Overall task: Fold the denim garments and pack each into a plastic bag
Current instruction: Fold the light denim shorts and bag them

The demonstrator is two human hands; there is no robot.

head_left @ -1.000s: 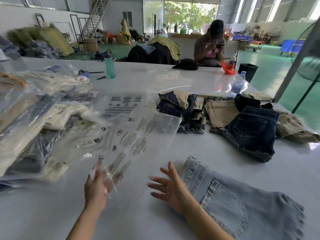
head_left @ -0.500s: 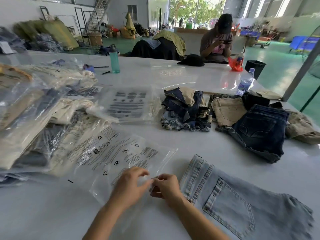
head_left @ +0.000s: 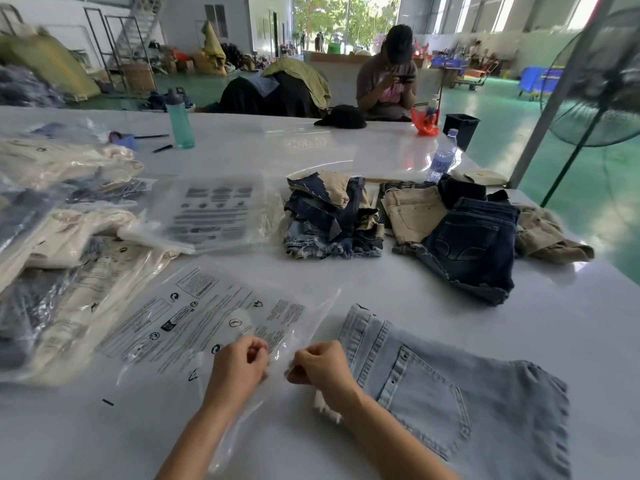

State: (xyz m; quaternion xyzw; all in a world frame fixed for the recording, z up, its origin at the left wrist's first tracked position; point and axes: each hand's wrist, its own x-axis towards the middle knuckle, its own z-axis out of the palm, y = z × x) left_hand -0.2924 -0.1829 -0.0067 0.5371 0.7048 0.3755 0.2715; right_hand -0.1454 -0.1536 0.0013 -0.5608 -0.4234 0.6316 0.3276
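1. Left hand and right hand side by side at the near edge of the clear plastic bag, fingers curled tight, pinching the film at its mouth.
2. Bag lying flat on the white worktop, printed warning text facing up, just left of the light-blue denim shorts.
3. Light-blue shorts spread flat, back pocket up, touching the right wrist, frayed hem poking out beneath it.
4. Beyond the shorts: dark denim shorts overlapping beige shorts, with a messy stack of folded denim just left of those.
5. Left of the bag: heap of already bagged garments, and another printed bag behind it.
6. Far from the shorts: teal bottle, clear water bottle, a seated person across the worktop, big fan off to the right.
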